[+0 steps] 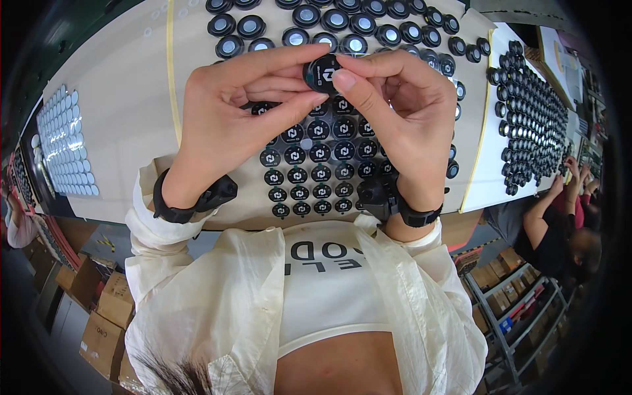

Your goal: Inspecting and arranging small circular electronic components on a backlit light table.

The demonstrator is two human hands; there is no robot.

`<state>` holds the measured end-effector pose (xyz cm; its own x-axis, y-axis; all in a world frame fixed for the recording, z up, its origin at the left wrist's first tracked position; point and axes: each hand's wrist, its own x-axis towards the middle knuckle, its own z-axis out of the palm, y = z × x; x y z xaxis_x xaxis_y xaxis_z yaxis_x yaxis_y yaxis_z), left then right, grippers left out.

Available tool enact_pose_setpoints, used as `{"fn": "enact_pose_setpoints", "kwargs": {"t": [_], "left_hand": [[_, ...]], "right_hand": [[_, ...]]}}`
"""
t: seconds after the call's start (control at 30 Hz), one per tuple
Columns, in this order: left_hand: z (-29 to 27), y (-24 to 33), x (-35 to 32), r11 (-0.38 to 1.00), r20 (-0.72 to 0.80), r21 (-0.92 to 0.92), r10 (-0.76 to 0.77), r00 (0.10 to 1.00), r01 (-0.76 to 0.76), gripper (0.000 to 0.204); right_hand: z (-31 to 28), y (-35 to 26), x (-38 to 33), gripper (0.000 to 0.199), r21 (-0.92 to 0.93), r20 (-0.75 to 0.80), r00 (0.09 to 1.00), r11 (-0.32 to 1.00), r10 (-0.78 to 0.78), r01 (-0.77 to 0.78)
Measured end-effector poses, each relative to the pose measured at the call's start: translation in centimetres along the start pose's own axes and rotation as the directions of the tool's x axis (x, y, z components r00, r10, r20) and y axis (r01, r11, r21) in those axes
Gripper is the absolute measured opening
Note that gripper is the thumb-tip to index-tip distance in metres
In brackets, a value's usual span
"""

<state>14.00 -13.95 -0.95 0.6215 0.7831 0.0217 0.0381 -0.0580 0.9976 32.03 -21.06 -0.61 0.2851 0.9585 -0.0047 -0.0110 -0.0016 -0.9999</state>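
A round black disc (pixel 320 74) with a white emblem is held up over the table between my two hands. My left hand (pixel 227 112) pinches its left side, index finger along the top and thumb below. My right hand (pixel 411 108) grips the right side, with the thumb lying over the face of the disc. Below my hands lies a sheet of round black labels (pixel 320 153) with the same white emblem, set in rows. My right hand hides part of that sheet. Each wrist wears a black strapped device.
Several black round parts with silvery centres (pixel 363 25) lie along the far side of the brown tabletop (pixel 131 99). White round pieces (pixel 66 141) in rows are at the left. Many black parts (pixel 530 118) cover a white board at the right. Another person (pixel 553 224) works beyond it.
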Motion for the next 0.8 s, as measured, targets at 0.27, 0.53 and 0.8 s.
{"fn": "enact_pose_setpoints", "kwargs": {"t": [0.27, 0.53, 0.8], "left_hand": [[-0.5, 0.2, 0.3, 0.965, 0.017, 0.259, 0.044, 0.999, -0.047, 0.043], [-3.1, 0.5, 4.8, 0.915, 0.101, 0.375, 0.118, 0.988, -0.148, 0.038], [-14.4, 0.1, 14.7, 0.234, 0.144, 0.952, 0.232, 0.962, -0.199, 0.031]], "right_hand": [[0.6, -0.5, 0.1, 0.019, -0.425, 0.021, 0.985, 0.890, -0.171, 0.164], [1.2, 0.9, -0.2, 0.060, -0.352, 0.207, 0.956, 0.897, -0.206, 0.269], [0.0, -1.3, 0.0, 0.029, -0.525, 0.249, 0.968, 0.835, -0.035, 0.166]]}}
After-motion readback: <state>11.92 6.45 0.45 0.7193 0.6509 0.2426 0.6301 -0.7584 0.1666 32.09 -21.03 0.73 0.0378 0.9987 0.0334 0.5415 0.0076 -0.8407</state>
